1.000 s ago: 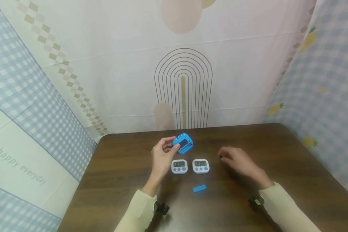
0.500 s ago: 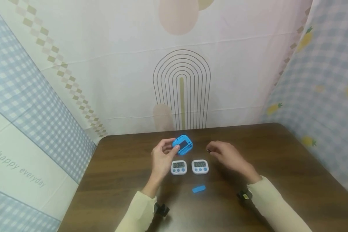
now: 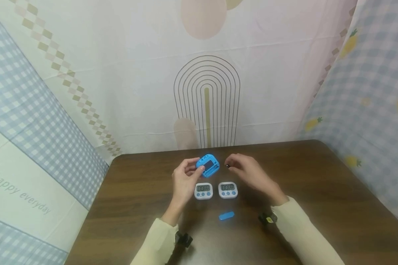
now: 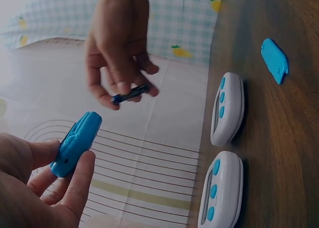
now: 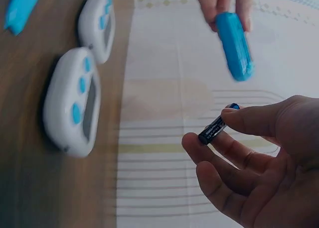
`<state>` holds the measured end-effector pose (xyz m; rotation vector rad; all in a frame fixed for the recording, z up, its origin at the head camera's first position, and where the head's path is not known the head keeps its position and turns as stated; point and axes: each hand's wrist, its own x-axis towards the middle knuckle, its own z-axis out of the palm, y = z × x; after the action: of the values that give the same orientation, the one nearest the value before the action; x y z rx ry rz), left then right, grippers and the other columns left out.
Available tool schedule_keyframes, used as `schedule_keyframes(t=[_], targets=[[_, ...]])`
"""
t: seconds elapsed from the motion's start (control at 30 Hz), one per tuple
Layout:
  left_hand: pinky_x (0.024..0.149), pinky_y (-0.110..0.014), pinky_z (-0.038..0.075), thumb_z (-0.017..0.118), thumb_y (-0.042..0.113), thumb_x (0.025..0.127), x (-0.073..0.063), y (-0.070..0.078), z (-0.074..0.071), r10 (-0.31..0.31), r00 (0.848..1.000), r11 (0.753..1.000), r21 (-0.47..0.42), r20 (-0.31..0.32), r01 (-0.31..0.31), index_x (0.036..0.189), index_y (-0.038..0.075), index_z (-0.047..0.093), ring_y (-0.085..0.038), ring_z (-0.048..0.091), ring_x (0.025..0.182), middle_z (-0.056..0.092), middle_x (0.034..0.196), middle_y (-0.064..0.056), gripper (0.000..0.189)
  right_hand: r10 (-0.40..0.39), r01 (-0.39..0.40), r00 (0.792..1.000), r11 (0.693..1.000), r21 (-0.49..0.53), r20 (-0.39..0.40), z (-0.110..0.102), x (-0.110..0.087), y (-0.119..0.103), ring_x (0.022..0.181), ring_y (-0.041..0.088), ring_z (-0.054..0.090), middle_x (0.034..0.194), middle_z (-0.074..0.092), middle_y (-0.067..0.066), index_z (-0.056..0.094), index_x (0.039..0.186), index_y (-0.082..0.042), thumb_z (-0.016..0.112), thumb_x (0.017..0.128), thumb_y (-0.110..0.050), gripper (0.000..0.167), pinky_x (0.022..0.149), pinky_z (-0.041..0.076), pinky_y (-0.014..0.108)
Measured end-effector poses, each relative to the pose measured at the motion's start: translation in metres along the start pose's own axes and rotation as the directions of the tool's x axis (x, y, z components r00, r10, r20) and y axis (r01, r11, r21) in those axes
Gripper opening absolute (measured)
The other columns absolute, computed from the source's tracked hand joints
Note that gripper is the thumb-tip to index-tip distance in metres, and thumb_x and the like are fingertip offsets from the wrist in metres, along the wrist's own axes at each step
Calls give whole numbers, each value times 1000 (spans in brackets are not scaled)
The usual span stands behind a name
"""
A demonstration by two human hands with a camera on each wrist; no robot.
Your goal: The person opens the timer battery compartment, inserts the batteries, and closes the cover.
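My left hand [image 3: 184,180] grips a blue timer [image 3: 210,171] by its left side, raised above the table, thumb on its back and fingers behind. Its back faces up toward the head view, with a dark rectangle in the middle and an uncovered slot along the lower edge. Just to the right, my right hand [image 3: 248,171] pinches a small dark battery [image 5: 214,129] between thumb and fingers. In the right wrist view, a gap shows between the battery and the blue timer. The loose blue battery cover [image 3: 226,215] lies on the table, nearer to me.
Two white timers [image 3: 203,191] [image 3: 228,190] with blue buttons lie side by side on the brown table [image 3: 136,206], below the hands in the head view. A patterned cloth [image 3: 146,92] hangs behind the table's far edge, with checked cloths on both sides.
My right hand has moved left and a little away from me, carrying the battery toward the blue timer. My left hand keeps its hold on the timer, almost still.
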<state>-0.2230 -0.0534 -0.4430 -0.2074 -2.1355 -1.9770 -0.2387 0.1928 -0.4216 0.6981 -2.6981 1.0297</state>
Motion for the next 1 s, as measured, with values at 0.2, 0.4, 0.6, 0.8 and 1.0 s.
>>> schedule_keyframes(t=[0.2,0.4,0.6,0.8,1.0], targets=[[82,-59,65,81,10,95,1,2,1,-26,1000,1000,-18,1,26,124,8,74,-29,77,92,78,110,-16,30,-9,9,1000,1000,12,-8,1,8,-12,99,23,73,109,76,6,73,115,-10,76,94,2,24,91,64,46],[80,-55,66,80,10,95,0,3,2,-16,1000,1000,-17,1,16,123,6,74,-27,77,92,78,109,-17,29,22,-21,1000,998,56,-11,4,6,-15,99,22,71,109,76,6,73,116,-9,75,95,2,24,93,64,47],[81,-56,65,79,11,96,-1,2,3,-8,1000,1000,-22,5,8,124,6,74,-29,77,92,78,111,-17,28,14,-7,998,995,100,-67,6,2,-24,95,18,71,106,75,3,72,114,-11,76,95,1,23,88,64,42],[82,-54,66,79,12,96,-3,2,3,-15,1000,1000,-5,-1,15,124,8,73,-29,77,93,78,111,-16,28,-20,39,993,986,161,-117,9,-4,-41,90,15,70,105,76,1,73,114,-11,78,95,-2,22,80,64,37],[79,-41,68,80,15,96,-5,4,4,-23,1000,999,23,21,22,123,11,74,-25,77,90,79,106,-11,28,-87,115,986,973,199,-142,17,-5,-47,87,14,70,106,75,3,73,114,-8,77,94,2,22,77,63,28]])
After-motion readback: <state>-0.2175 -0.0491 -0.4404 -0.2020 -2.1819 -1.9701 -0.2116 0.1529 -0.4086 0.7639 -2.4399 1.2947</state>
